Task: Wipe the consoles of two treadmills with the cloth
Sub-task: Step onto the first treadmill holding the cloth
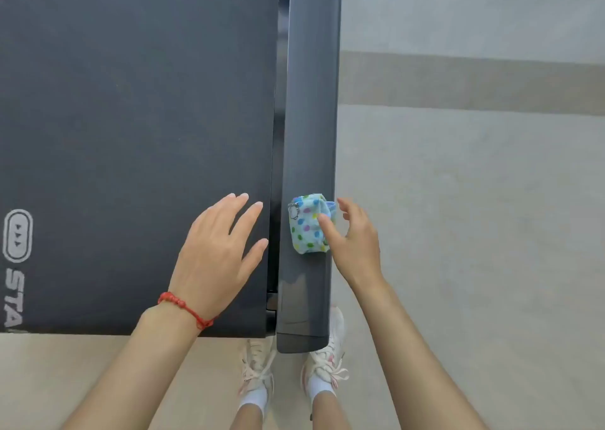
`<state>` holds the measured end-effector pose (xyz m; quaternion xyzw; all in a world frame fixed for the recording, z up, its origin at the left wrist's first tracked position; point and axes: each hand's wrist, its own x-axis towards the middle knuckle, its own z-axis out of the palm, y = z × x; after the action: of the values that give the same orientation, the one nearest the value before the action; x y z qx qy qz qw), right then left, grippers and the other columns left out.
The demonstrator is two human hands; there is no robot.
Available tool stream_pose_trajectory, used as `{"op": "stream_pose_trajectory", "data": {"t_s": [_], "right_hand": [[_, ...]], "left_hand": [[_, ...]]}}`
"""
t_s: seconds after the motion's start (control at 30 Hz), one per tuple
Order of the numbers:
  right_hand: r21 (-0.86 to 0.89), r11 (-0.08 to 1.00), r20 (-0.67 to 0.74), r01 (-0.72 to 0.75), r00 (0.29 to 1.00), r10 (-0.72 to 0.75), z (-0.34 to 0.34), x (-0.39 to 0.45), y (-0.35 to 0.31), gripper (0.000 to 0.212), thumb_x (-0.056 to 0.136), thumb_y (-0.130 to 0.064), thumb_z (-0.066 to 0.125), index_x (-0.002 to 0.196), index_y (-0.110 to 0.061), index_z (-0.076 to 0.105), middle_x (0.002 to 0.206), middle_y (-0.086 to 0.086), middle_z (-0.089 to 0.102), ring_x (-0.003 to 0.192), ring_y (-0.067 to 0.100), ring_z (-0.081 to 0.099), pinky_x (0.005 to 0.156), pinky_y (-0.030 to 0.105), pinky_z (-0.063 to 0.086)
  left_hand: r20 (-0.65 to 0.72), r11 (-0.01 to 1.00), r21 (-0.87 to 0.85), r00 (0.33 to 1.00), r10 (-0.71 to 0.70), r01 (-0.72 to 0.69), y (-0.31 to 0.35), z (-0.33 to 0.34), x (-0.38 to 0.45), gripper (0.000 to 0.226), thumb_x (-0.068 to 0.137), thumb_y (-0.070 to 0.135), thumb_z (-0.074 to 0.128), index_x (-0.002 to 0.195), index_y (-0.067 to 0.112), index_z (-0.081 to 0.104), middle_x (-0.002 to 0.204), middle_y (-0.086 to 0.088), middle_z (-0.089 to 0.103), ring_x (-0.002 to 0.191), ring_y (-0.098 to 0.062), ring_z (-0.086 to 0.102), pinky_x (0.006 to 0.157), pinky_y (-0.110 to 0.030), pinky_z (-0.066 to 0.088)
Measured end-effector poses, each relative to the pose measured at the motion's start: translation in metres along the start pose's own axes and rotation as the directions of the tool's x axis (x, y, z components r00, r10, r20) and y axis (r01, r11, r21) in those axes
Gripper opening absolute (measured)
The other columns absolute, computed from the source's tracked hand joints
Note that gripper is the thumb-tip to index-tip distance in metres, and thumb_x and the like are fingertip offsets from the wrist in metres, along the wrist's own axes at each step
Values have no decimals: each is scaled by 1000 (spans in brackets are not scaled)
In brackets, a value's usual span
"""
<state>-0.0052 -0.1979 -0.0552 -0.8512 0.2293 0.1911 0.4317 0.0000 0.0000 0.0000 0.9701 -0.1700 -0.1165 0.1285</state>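
Cloth (309, 223): folded, pale blue with coloured dots, lying on the grey side rail (311, 102) of a treadmill, beside the dark running belt (131, 102). Right hand (355, 243): fingers loosely spread and slightly bent, thumb tip touching the cloth's right edge, not gripping it. Left hand (219, 252): red cord bracelet (185, 308) at the wrist, fingers straight and spread over the belt just left of the cloth, holding nothing.
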Motion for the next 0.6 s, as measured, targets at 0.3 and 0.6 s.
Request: {"op": "stream_pose_trajectory", "data": {"t_s": [0.3, 0.6], "right_hand": [[5, 977, -57, -215, 975, 215, 58, 37, 21, 83, 63, -52, 75, 127, -15, 38, 124, 0, 46, 113, 18, 49, 90, 40, 47], [317, 871, 68, -376, 925, 375, 72, 29, 13, 34, 62, -35, 80, 87, -16, 68, 87, 1, 70, 85, 18, 67, 77, 32, 55]], "left_hand": [[26, 995, -16, 995, -97, 98, -33, 60, -18, 52, 91, 37, 37, 124, 2, 56, 124, -17, 57, 119, -33, 50, 96, -42, 41], [35, 990, -66, 992, -119, 122, -32, 61, -28, 51, 90, 36, 38, 123, 1, 57, 124, -18, 57, 119, -34, 49, 98, -36, 31]]}}
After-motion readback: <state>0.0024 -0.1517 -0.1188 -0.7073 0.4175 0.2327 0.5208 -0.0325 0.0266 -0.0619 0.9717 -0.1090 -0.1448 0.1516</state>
